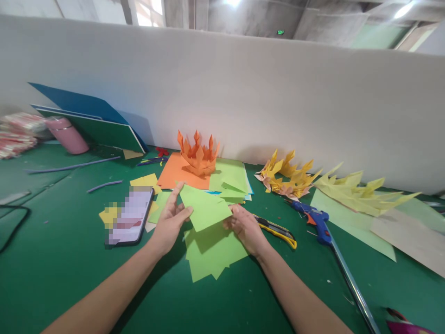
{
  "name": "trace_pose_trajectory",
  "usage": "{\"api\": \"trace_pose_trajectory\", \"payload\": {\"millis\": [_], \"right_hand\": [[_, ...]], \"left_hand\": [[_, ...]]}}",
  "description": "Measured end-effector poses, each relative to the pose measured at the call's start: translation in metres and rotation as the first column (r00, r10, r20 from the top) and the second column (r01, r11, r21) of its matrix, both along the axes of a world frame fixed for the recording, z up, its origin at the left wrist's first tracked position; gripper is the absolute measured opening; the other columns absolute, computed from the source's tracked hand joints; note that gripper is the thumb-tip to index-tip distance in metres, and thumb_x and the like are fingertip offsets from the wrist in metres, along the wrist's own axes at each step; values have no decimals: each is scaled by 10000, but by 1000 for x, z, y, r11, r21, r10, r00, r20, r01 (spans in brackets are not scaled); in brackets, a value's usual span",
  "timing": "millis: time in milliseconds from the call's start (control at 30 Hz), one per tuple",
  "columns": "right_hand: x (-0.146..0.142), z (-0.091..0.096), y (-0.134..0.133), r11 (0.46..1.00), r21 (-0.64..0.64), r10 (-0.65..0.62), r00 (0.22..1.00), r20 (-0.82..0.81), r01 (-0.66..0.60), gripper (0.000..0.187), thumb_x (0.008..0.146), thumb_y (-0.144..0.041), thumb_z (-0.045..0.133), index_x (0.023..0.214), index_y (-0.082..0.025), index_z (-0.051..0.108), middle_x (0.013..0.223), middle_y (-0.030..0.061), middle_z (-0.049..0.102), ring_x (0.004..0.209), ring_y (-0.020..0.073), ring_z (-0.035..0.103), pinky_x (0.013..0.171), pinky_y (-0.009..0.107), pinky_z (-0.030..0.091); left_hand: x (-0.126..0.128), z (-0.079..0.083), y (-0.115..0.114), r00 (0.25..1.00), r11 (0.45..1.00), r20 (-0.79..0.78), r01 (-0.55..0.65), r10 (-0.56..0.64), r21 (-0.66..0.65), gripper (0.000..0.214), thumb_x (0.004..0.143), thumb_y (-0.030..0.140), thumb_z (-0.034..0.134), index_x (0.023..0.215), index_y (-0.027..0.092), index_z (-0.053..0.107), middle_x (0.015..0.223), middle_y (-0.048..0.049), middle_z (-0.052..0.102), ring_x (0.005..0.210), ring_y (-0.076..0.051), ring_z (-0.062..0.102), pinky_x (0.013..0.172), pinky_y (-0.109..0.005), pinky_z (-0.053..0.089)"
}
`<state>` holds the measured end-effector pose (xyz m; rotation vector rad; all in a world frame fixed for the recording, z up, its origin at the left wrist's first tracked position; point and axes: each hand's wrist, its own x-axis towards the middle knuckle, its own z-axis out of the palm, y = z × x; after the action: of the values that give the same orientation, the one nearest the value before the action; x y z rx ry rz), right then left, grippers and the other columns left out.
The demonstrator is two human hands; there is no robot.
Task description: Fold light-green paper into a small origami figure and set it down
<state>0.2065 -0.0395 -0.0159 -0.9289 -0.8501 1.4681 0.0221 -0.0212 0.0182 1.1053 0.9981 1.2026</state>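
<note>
A light green sheet of paper [205, 209] is held up between both hands over the table. My left hand [171, 221] grips its left edge, thumb on top and index finger stretched along the side. At the right corner, my right hand [246, 227] pinches the same sheet between thumb and fingers. Below it, more green paper squares [215, 255] lie in an uneven pile on the green table. Just right of my right hand is a yellow and black utility knife [278, 229]. A phone [134, 218] lies left of my left hand, on yellow paper scraps.
An orange paper crown [199, 157] stands behind on orange paper. To the right are a yellow paper crown [288, 174], a pale green spiked paper strip [361, 190] and a blue glue gun [314, 220] with a long glue stick. A pink bottle [67, 134] leans at the left.
</note>
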Motion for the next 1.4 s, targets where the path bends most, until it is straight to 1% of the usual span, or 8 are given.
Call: {"api": "trace_pose_trajectory", "payload": {"millis": [267,433,567,667,800,967,1167,1400], "right_hand": [[-5,-7,-9,997,68,13,993,117,-21,510,535,-457,789,956,-220,626,948,65,690,861,242,634,761,373,496],[-14,-4,-16,981,173,-139,948,286,92,332,631,-372,721,903,-208,625,959,78,680,890,252,621,791,398,492],[-16,0,-19,768,638,-378,764,523,-58,113,711,-192,603,817,-230,598,928,56,649,880,213,595,797,365,467],[-14,-2,-19,611,741,-510,579,636,-276,301,654,-49,476,841,-237,620,980,56,636,911,207,569,805,375,442],[-11,-6,-18,567,706,-547,447,708,-424,493,535,-6,394,892,-243,638,1015,50,628,942,205,538,824,380,423],[-8,-3,-17,511,698,-511,476,716,-501,517,508,-28,376,922,-215,621,975,55,641,903,190,543,812,349,439],[-8,-4,-17,532,692,-494,485,722,-488,399,558,-35,395,852,-204,606,890,51,664,824,189,550,780,346,433],[-9,0,-20,645,551,-375,408,832,-530,197,684,-101,454,773,-205,596,780,40,652,741,184,546,705,333,406]], "left_hand": [[9,-10,-8,992,993,-41,120,-119,12,805,699,342,681,1367,277,237,902,-6,569,704,-135,544,621,-266,461],[11,-21,-7,967,977,-154,210,-205,20,543,666,338,700,1129,212,444,716,25,528,701,-144,565,619,-259,468],[11,-16,-7,964,970,-210,197,-165,141,351,700,466,646,904,185,592,1076,-88,582,985,-218,573,827,-325,472],[8,-10,-8,964,986,-215,166,-156,29,444,768,594,509,842,174,636,1135,-93,603,1033,-247,560,834,-335,471],[4,-10,-4,967,963,-121,201,-224,-182,498,652,594,631,890,156,624,822,-60,678,776,-225,619,669,-328,494],[1,-20,5,957,991,-259,124,-131,-43,465,626,364,696,1020,183,527,684,34,591,667,-147,594,649,-277,470],[-1,-25,4,788,948,-604,269,-117,168,132,764,243,538,869,203,607,838,-20,671,784,-179,622,752,-325,476],[-4,-32,5,556,753,-827,511,78,415,142,816,124,516,835,187,642,998,-85,606,964,-224,564,817,-352,454]]}}
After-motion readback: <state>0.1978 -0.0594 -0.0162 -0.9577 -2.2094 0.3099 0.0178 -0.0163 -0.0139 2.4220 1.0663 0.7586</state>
